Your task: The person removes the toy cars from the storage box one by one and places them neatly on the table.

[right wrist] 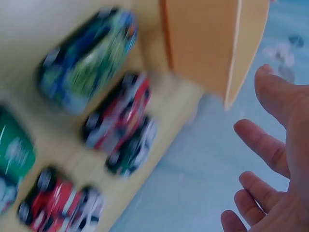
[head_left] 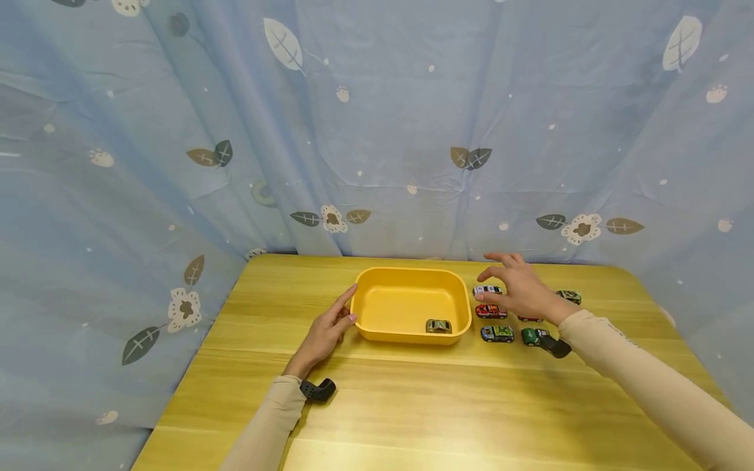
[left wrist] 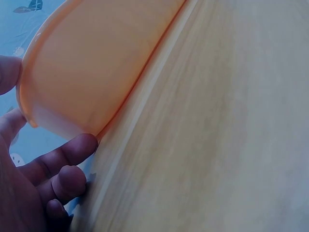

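A yellow plastic tray point(head_left: 391, 302) sits on the table with one gold-brown toy car point(head_left: 438, 326) inside, near its front right corner. My left hand point(head_left: 321, 335) touches the tray's left end with its fingers and thumb, not wrapped round it. Over the toy cars to the right of the tray hovers my right hand point(head_left: 518, 288), fingers spread and nothing between them. Nearest to it are a white car point(head_left: 486, 289) and a red car point(head_left: 491, 312). A blue-green car point(right wrist: 89, 60) lies in front of those. My right forearm partly hides another red car point(head_left: 530, 320).
A green toy car point(head_left: 532, 336) is at the front of the group, beside the black wrist camera point(head_left: 556, 347). Farther right lies a camouflage-coloured car point(head_left: 569, 297). A blue patterned curtain point(head_left: 389, 131) hangs behind the wooden table point(head_left: 400, 399).
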`<move>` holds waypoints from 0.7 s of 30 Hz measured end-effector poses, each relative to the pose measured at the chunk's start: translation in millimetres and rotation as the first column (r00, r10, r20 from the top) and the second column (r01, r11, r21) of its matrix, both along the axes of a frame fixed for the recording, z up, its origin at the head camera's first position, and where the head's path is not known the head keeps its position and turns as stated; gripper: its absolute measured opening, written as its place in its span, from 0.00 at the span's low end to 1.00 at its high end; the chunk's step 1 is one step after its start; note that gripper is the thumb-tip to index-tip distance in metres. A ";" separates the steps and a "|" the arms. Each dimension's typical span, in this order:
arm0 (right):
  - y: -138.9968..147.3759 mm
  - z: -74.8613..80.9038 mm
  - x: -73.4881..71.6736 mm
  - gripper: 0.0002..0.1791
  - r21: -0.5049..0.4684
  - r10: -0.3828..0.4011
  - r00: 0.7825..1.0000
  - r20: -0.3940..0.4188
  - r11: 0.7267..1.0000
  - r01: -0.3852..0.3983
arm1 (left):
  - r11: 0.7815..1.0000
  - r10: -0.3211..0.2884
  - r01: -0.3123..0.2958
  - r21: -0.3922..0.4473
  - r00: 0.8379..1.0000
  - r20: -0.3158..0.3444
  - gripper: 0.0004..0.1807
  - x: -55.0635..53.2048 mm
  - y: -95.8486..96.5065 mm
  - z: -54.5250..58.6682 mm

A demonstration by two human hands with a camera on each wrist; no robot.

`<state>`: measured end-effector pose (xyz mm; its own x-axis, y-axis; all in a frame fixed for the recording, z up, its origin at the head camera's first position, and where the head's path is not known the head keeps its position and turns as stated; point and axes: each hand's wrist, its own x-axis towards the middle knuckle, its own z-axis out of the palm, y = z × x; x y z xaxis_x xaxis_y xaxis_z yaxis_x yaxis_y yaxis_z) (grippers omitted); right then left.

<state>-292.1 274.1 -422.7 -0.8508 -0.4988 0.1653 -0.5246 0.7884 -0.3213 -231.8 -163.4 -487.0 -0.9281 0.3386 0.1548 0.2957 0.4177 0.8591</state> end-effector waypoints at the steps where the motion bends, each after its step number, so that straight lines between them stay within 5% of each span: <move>1: -6.4 -1.6 1.3 0.19 0.000 0.012 1.000 0.000 1.000 -0.012 | 1.000 0.001 -0.001 -0.001 1.000 0.000 0.33 0.2 0.1 0.0; 9: -45.1 -12.7 4.0 0.16 0.004 0.083 0.997 0.002 0.997 -0.083 | 1.000 0.006 -0.006 0.014 1.000 0.016 0.33 1.0 2.6 -0.2; 21: -63.7 -28.0 2.5 0.17 0.039 0.177 0.984 0.028 0.983 -0.178 | 1.000 0.012 -0.012 -0.002 1.000 0.015 0.33 0.5 0.2 0.3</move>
